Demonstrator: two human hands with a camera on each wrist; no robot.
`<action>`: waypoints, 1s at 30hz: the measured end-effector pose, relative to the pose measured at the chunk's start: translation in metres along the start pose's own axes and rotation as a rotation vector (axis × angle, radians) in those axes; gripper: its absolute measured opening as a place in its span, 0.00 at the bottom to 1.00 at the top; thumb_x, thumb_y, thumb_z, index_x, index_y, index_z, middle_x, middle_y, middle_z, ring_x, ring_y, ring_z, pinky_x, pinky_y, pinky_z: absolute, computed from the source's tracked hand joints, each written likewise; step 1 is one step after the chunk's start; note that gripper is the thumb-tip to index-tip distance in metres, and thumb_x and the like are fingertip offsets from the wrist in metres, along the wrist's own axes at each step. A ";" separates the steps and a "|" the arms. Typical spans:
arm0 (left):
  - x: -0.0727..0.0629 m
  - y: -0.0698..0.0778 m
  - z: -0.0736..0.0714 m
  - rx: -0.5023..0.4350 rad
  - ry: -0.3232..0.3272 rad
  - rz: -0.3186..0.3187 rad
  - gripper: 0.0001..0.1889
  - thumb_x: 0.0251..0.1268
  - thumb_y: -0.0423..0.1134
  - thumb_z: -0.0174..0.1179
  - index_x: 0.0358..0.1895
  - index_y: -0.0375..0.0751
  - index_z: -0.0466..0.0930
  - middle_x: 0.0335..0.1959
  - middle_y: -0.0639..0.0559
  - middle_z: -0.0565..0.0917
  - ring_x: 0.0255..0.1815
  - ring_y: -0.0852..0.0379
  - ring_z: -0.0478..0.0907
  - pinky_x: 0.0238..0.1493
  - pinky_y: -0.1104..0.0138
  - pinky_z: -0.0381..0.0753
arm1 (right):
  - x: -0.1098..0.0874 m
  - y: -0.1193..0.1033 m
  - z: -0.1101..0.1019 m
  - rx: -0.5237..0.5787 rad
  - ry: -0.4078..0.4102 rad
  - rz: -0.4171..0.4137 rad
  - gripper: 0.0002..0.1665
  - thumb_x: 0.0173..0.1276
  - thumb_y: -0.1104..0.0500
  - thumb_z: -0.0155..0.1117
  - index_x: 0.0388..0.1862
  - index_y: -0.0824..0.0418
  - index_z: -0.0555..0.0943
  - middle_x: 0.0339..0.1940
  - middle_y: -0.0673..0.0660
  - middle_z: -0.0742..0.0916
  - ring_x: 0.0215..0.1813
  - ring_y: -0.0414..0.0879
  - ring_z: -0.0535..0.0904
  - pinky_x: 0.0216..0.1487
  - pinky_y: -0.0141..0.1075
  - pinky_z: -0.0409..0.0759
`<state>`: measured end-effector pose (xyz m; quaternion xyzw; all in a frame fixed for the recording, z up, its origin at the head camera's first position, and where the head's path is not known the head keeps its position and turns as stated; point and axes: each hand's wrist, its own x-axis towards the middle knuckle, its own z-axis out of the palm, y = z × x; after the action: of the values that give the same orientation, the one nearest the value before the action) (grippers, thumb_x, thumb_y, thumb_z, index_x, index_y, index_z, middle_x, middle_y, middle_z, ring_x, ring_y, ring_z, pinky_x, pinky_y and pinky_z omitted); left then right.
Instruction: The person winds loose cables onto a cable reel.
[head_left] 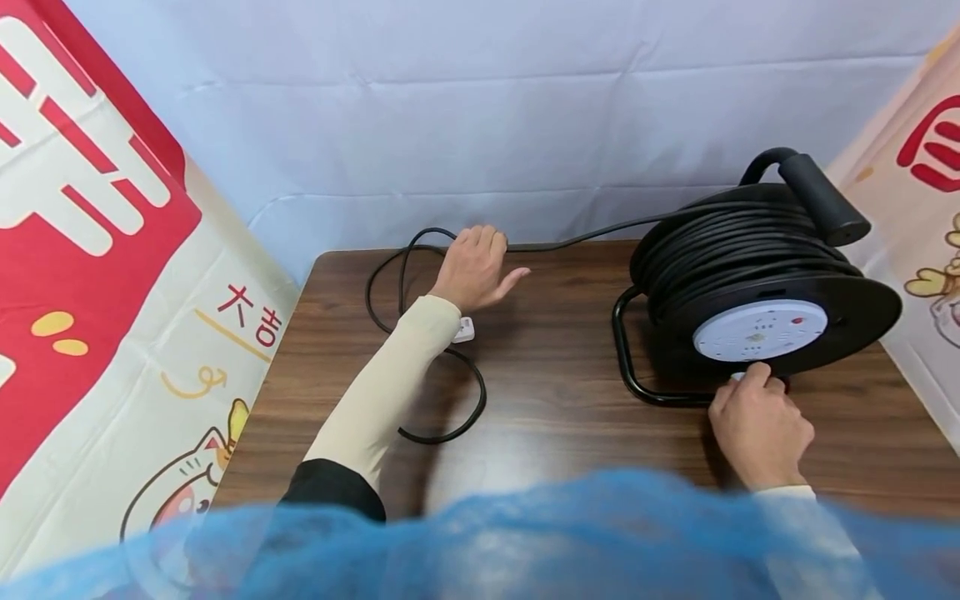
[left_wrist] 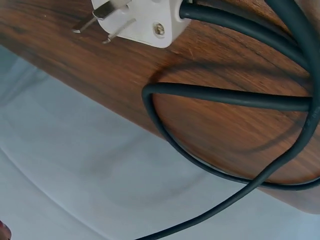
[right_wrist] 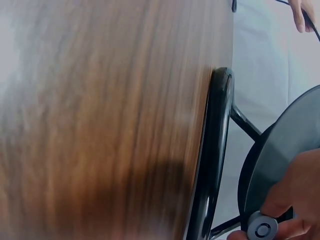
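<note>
A large black cable reel [head_left: 750, 242] stands on the right of the table, its round white socket panel [head_left: 761, 329] facing the front. My right hand [head_left: 761, 429] pinches a grey knob [right_wrist: 262, 226] low on the reel's front disc. Further left, my left hand [head_left: 474, 267] grips the black cable [head_left: 577, 242], which runs taut between it and the reel's top. Beyond that hand the loose end forms loops [left_wrist: 230, 95] on the table. A white plug [left_wrist: 150, 22] with metal pins lies beneath the left forearm.
The reel rests on a bent black tube stand [head_left: 637, 387] and has a thick black handle [head_left: 825, 200] on top. Behind the wooden table [head_left: 570, 350] hangs a pale cloth [head_left: 487, 125]. Printed cloths flank both sides, and blue sheer material [head_left: 525, 542] covers the near edge.
</note>
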<state>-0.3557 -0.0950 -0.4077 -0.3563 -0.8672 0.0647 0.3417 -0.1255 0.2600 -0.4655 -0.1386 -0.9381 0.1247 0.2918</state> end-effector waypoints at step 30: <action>-0.016 -0.004 -0.003 0.045 0.018 -0.027 0.31 0.74 0.68 0.47 0.36 0.37 0.71 0.29 0.47 0.68 0.28 0.51 0.63 0.34 0.60 0.65 | -0.006 -0.011 0.004 0.057 -0.076 0.055 0.16 0.73 0.60 0.50 0.39 0.76 0.67 0.26 0.77 0.74 0.22 0.81 0.71 0.15 0.67 0.60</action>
<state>-0.3477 -0.1086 -0.4123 -0.3375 -0.8671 0.0761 0.3584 -0.1248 0.2472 -0.4680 -0.1511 -0.9404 0.1647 0.2562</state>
